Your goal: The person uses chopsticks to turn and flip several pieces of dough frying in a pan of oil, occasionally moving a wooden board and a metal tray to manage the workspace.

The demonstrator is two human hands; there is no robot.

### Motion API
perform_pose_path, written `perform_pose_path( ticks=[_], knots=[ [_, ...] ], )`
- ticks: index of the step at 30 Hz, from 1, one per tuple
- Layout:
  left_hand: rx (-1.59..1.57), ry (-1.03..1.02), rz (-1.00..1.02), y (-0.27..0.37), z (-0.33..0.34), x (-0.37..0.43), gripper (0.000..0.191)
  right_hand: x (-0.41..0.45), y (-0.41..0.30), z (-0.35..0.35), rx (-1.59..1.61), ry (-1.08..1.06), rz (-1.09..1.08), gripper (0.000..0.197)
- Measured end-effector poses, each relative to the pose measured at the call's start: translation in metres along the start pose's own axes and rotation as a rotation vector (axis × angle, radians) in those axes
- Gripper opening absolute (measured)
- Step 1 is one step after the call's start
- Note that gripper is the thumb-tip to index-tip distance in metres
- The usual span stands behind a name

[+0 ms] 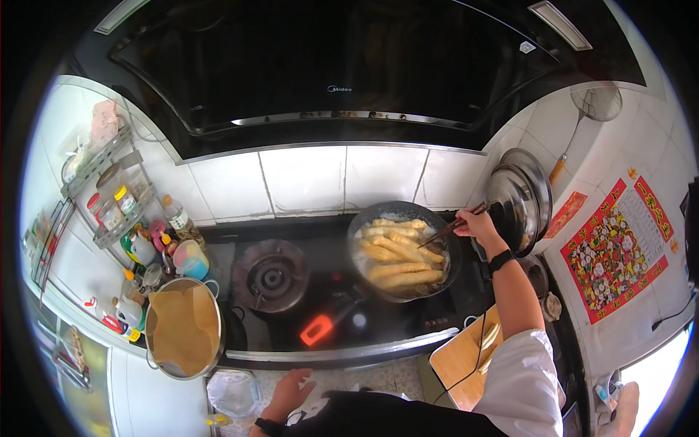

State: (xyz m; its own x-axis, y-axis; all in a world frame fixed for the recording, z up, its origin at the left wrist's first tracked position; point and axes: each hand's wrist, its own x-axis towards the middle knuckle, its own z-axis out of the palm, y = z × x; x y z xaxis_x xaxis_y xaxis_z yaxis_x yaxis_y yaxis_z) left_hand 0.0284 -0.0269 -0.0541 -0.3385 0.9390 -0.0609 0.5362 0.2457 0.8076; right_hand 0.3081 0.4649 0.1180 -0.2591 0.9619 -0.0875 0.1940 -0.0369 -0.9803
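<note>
My right hand [478, 225] is shut on a pair of dark chopsticks [441, 232]. Their tips reach into a black wok [407, 209] on the right burner and touch the fried dough sticks. Several long, pale golden fried dough sticks [401, 269] lie side by side in bubbling oil. The wok's handle, with a bright orange-red end [317, 330], points toward the front left of the stove. My left hand [289, 389] hangs below the stove's front edge, holding nothing, its thumb apart from the fingers.
A metal pot [220, 344] lined with brown paper [183, 322] stands left of the bare burner [271, 277]. Bottles and jars [125, 202] crowd the left wall. At right are a wooden board [456, 363] with dough strips [490, 336], a black cord [478, 358] and leaning metal lids [519, 202].
</note>
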Motion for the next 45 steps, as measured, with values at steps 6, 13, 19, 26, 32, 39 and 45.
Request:
perform_pose_path(
  ticks=[6,13,19,26,32,39,45],
  knots=[
    [0.038,-0.027,-0.011,0.006,0.0,0.003,0.032,-0.012,-0.013,0.038,-0.279,-0.061,-0.381,0.017],
    [0.038,-0.005,-0.042,-0.004,0.005,-0.002,0.033,-0.017,0.013,0.093,-0.675,-0.198,-0.715,0.01],
    [0.039,0.032,-0.06,-0.011,0.008,-0.015,0.033,0.005,0.016,0.093,-0.698,-0.129,-0.43,0.018],
    [0.007,0.055,-0.093,-0.004,0.005,-0.015,0.034,0.044,-0.015,0.06,-0.252,-0.104,-0.171,0.014],
    [0.01,0.063,-0.11,-0.001,0.001,-0.018,0.034,0.077,-0.004,0.024,0.023,-0.038,0.064,0.014],
    [0.034,0.066,-0.107,-0.005,0.001,-0.022,0.034,0.086,0.036,-0.018,0.31,0.034,0.241,0.008],
    [0.059,0.025,-0.102,0.002,0.0,-0.014,0.033,0.073,0.047,-0.041,0.336,0.065,0.119,0.014]
  ],
)
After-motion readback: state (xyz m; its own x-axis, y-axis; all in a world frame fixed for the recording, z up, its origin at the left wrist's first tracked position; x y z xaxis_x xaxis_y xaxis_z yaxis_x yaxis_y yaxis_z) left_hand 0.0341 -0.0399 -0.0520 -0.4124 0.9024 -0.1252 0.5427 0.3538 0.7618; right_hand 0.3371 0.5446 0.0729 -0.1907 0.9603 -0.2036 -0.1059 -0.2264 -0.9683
